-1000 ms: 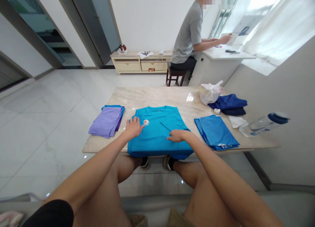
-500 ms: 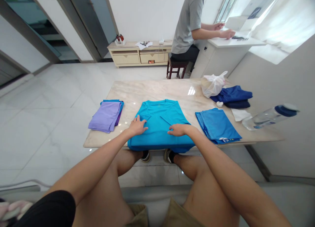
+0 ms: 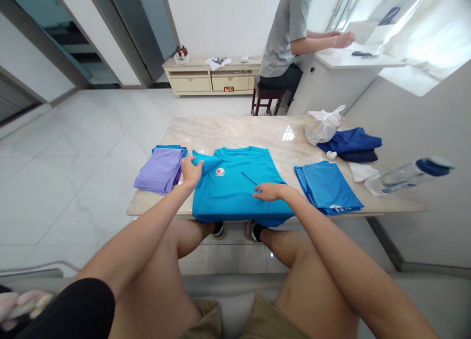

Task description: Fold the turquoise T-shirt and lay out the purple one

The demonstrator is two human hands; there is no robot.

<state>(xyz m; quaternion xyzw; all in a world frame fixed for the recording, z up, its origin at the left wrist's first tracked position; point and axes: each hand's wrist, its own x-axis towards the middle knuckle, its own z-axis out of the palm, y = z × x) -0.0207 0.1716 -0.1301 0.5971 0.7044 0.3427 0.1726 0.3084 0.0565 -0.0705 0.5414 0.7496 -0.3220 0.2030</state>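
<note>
Has the turquoise shirt (image 3: 235, 196) spread, body not folded up, on the table's (image 3: 206, 128) near edge between a folded purple stack (image 3: 158, 169) left and folded blue garments (image 3: 326, 184) right, with left hand (image 3: 191, 172) at a raised sleeve (image 3: 208, 163), grip impossible to tell, and right hand (image 3: 270, 192) apart, loosely open.

Beyond the fingers of the right hand (image 3: 269, 192), the seated person (image 3: 283, 39) is cut off above the shoulders and the contents of the plastic bag (image 3: 321, 128) are obscured. Beside the left hand (image 3: 191, 172) and its fingers, the badge (image 3: 220, 172) is too small to be read.
</note>
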